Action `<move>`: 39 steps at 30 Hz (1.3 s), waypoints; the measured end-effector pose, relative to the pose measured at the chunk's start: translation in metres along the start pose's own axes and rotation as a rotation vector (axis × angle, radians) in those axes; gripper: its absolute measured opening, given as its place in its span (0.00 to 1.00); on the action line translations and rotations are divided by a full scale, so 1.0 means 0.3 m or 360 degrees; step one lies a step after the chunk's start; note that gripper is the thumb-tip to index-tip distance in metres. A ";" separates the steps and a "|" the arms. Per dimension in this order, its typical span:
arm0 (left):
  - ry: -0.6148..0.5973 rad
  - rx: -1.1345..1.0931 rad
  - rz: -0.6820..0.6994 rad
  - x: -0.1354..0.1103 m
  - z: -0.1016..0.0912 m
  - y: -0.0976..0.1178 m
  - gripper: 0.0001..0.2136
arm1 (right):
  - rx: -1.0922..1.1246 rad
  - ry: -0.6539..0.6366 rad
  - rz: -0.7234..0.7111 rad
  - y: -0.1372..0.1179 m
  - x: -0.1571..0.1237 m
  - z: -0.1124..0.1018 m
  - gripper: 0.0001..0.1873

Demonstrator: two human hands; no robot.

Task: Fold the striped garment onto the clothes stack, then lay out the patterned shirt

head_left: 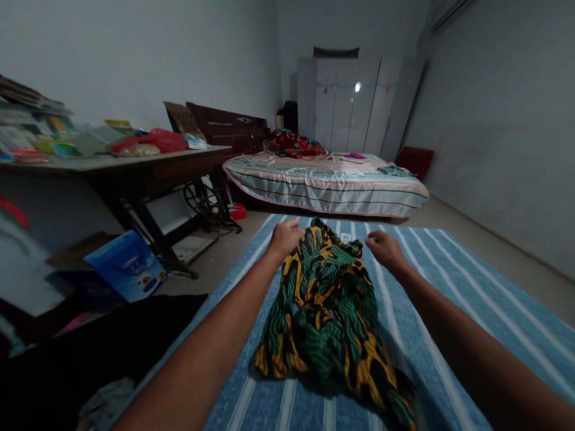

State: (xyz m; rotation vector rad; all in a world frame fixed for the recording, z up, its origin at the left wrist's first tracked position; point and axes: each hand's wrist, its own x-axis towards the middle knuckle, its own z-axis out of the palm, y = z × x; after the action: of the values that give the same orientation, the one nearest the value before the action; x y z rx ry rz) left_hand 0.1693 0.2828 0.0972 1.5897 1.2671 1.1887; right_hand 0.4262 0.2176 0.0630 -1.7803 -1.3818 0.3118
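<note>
A crumpled pair of patterned pants (pixel 330 299), green, black and yellow, lies on the blue striped bed cover (pixel 453 287). Its gathered waist end points away from me, and the two leg ends spread toward me. At the waist's left edge, my left hand (pixel 286 237) is closed, with its fingertips curled inward beside the cloth; whether cloth is between them is hard to see. Just off the right corner of the waist, my right hand (pixel 386 248) has its fingers curled together, a small gap from the cloth. A small white printed label (pixel 345 237) shows beyond the waist.
A second bed (pixel 327 185) with a shiny striped sheet stands ahead, with a wardrobe (pixel 345 108) behind it. To the left, a sewing machine table (pixel 171 157) carries bags and small items. A blue box (pixel 128 263) sits on the floor below it. Dark cloth (pixel 112 323) lies at lower left.
</note>
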 end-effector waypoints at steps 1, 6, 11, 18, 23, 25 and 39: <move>-0.0014 0.0134 -0.0050 -0.038 -0.017 -0.062 0.11 | -0.0046 -0.0093 -0.0021 0.040 -0.052 0.023 0.12; 0.0025 0.0663 -0.0282 -0.237 -0.123 -0.268 0.02 | -0.0207 -0.0418 -0.0109 0.147 -0.291 0.104 0.09; -0.0026 0.0803 -0.0368 -0.406 -0.169 -0.316 0.05 | -0.0513 -0.0598 -0.0373 0.059 -0.437 0.121 0.13; -0.0102 0.0578 -0.0330 -0.533 -0.151 -0.346 0.09 | -0.0486 -0.0919 -0.0784 -0.188 -0.650 0.146 0.21; -0.0083 0.0486 -0.0324 -0.560 -0.136 -0.358 0.05 | -0.0398 -0.1066 -0.0601 -0.204 -0.651 0.214 0.13; -0.0091 0.0415 -0.0330 -0.567 -0.136 -0.364 0.04 | -0.0202 -0.1094 -0.0591 -0.177 -0.610 0.217 0.10; 0.0000 0.0541 -0.0292 -0.568 -0.128 -0.395 0.07 | 0.1395 0.0978 0.0929 0.318 -0.175 -0.403 0.05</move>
State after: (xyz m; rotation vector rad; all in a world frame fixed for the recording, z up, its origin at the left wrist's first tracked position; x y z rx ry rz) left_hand 0.0893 0.1420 -0.0380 1.6649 1.6433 0.8931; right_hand 0.5493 0.1118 0.0526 -1.2976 -0.1850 0.5201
